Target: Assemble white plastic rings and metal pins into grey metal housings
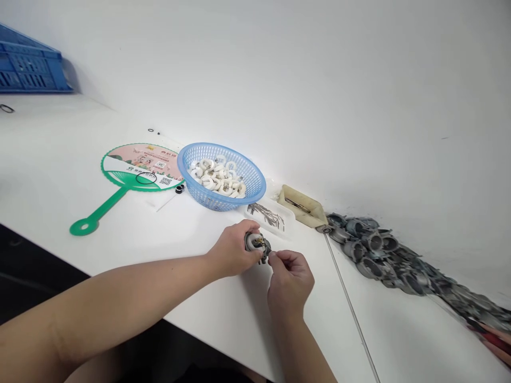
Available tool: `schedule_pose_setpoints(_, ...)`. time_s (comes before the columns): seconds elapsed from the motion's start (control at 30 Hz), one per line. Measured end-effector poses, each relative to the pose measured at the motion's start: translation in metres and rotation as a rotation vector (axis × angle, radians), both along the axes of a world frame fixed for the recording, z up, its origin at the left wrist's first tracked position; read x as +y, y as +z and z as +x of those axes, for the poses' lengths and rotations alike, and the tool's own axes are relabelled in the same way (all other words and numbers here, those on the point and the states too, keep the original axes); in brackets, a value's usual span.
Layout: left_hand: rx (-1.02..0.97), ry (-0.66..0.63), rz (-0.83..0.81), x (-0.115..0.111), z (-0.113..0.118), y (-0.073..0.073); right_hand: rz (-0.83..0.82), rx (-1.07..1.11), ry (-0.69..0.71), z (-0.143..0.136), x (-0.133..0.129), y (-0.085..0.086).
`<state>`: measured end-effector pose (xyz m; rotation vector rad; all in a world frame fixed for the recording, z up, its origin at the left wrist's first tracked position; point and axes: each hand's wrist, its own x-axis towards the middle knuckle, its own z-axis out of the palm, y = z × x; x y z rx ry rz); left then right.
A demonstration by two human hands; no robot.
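One round, grey, metallic-looking housing (248, 242) with a white insert (258, 242) sits, in the head view, gripped in your left hand (233, 250) over the white table (179, 234); your right hand (290, 279) pinches at its edge, on what is unclear. Apparently fine fingertip fitting, calling for steadiness.

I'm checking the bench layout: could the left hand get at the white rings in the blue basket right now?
Probably, once freed: the left hand holds a small part, but the open-topped blue basket stands just beyond, with nothing covering the white rings.
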<state>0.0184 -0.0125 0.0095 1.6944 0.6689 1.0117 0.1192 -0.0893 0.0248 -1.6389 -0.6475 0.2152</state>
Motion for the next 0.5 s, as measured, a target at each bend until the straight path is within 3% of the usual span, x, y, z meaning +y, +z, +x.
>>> schedule_pose_setpoints(0.5,-0.029,0.001,-0.050,0.0006,0.0032,-0.0024,-0.046,-0.021,-0.031,0.0005,0.0020,-0.0014)
